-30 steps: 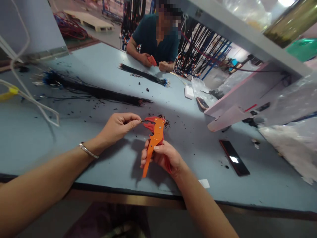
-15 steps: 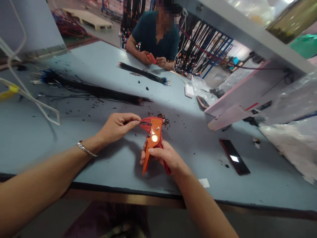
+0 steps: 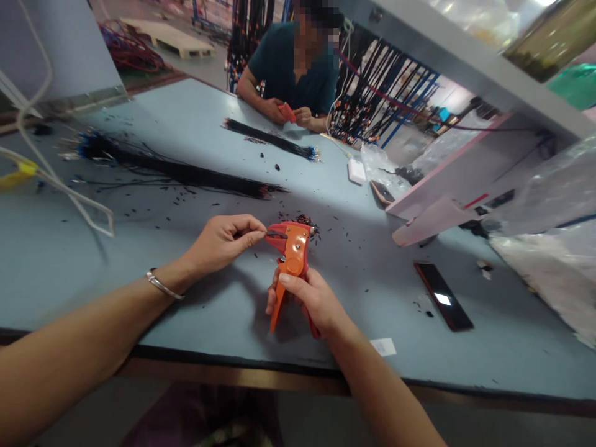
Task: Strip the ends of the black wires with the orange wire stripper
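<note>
My right hand (image 3: 310, 298) is wrapped round the handles of an orange and red wire stripper (image 3: 296, 245), held upright over the table with its jaws toward the left. My left hand (image 3: 233, 239) pinches a thin black wire (image 3: 270, 233) between thumb and forefinger. The wire's end lies at the stripper's red jaws; how far it reaches between them I cannot tell. Behind the tool, small dark offcuts (image 3: 305, 220) are heaped on the table. A long bundle of black wires (image 3: 186, 172) with blue ends lies beyond my left hand.
Across the table (image 3: 223, 335) a co-worker (image 3: 284, 62) holds a red tool (image 3: 287, 112), near a second wire bundle (image 3: 272, 138). A phone (image 3: 443, 297) lies at the right, close to plastic bags (image 3: 544, 273). White cables (image 3: 79, 198) hang at the left.
The stripper has tilted slightly and moved a little right and down in the picture. My left hand keeps its pinch on the wire at the jaws.
</note>
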Motion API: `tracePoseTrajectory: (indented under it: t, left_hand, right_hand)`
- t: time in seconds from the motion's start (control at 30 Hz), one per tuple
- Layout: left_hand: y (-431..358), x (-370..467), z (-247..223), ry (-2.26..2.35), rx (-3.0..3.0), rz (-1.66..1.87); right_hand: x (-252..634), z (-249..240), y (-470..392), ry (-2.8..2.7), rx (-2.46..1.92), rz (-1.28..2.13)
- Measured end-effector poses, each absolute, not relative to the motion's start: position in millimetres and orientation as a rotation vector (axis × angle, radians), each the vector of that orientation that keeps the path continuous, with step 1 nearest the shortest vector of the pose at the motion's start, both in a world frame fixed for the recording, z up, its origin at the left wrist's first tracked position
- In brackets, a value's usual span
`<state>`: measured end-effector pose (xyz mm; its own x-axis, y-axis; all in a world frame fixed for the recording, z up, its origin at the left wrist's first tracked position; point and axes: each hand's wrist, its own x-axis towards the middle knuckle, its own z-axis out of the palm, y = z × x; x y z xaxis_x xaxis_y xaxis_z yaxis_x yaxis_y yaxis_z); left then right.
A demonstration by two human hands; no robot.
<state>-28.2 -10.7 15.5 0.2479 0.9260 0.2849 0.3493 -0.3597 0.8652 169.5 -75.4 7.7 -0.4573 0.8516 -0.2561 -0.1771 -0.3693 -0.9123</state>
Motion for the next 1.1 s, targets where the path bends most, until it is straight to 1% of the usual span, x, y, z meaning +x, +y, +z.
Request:
tracePoseTrajectory:
  t: [0.2,0.67,1.1]
  left_hand:
    - [-11.3,-27.9,16.5,1.147,1.814,1.121]
    - [-12.8,-29.4,19.0,1.146,1.868,1.085]
    - [-15.6,-29.5,12.7,1.194,2.034,1.093]
  right_hand:
    - [170.8,10.1,-74.1,-1.182,-1.055,1.870]
    - [167.7,10.7,-76.7,-1.337,-1.091,1.735]
    - [165.1,5.4,-75.5,-1.310,-1.123,1.746]
